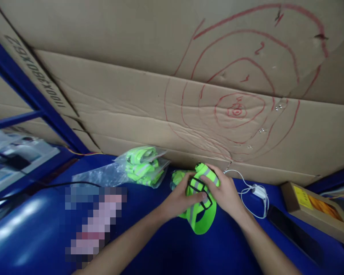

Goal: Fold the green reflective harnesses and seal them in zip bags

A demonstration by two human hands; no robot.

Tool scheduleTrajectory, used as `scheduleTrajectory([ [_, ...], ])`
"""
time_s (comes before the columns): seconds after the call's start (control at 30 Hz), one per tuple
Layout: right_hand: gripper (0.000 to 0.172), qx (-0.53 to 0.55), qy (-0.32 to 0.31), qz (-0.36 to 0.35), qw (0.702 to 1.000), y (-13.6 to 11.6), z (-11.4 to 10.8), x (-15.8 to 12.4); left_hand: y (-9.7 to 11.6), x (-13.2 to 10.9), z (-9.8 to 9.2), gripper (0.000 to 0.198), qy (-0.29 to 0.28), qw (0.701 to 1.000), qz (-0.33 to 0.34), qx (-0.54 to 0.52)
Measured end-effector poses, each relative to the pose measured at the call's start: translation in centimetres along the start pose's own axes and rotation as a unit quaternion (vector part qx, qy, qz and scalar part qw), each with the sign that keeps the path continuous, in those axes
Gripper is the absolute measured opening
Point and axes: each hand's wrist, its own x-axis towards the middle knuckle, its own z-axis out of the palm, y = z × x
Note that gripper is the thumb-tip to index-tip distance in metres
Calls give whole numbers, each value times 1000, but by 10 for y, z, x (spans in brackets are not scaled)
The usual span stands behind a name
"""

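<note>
In the head view, a neon-green reflective strap [197, 225] with grey stripes and black plastic buckles is bunched between my two hands above the blue tabletop. My left hand [176, 198] grips it from the left, its thumb pressed on the black buckle. On the other side my right hand [225, 189] has its fingers wrapped round the upper folds. A loop of the strap hangs below both hands. Partly hidden behind my left hand is another green bundle [176, 176], apparently in clear plastic. Further left, several folded green straps [143, 168] lie stacked in clear bags.
A cardboard wall [126, 95] with red target rings rises behind the blue tabletop [149, 244]. To the right lie a white charger with its cable [258, 191], a long dark object [294, 233] and a cardboard box [298, 198]. A black cable crosses at left, near a pixelated patch.
</note>
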Motion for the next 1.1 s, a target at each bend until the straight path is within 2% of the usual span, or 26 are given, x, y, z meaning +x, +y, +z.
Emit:
scheduleTrajectory([
  [0.07, 48, 61, 46, 58, 995, 13, 5, -29, -17, -29, 2, 72, 58, 985, 92, 132],
  [0.1, 49, 108, 61, 98, 987, 18, 7, -45, -27, -43, 3, 79, 66, 974, 116, 182],
  [0.17, 53, 232, 65, 191, 952, 27, 10, -75, -47, -68, 5, 77, 49, 968, 110, 222],
  [0.23, 56, 350, 51, 277, 894, 33, 12, -99, -61, -80, 7, 72, 34, 979, 70, 187],
  [0.3, 56, 423, 50, 336, 840, 37, 14, -114, -66, -81, 9, 65, 0, 992, 20, 125],
  [0.37, 54, 456, 59, 372, 806, 42, 15, -121, -65, -77, 10, 58, -39, 996, -6, 84],
  [0.43, 52, 475, 59, 391, 786, 45, 14, -123, -62, -73, 10, 61, -54, 996, 1, 64],
  [0.53, 51, 492, 33, 393, 776, 45, 12, -125, -61, -73, 6, 72, -40, 999, -19, -18],
  [0.57, 51, 492, 26, 395, 775, 44, 11, -126, -61, -72, 5, 66, -29, 997, -49, -60],
  [0.67, 47, 483, 30, 408, 774, 43, 8, -130, -62, -68, -1, 33, -11, 971, -157, -178],
  [0.73, 46, 482, 49, 411, 772, 46, 6, -129, -61, -64, -4, 28, -8, 948, -199, -249],
  [0.87, 46, 469, 71, 403, 782, 59, 2, -125, -61, -60, -7, 26, -10, 912, -220, -344],
  [0.97, 45, 446, 79, 398, 798, 67, 1, -123, -63, -63, -4, 22, 9, 904, -223, -366],
  [1.1, 48, 439, 96, 393, 802, 70, 1, -125, -63, -66, -3, 12, 41, 897, -220, -382],
])
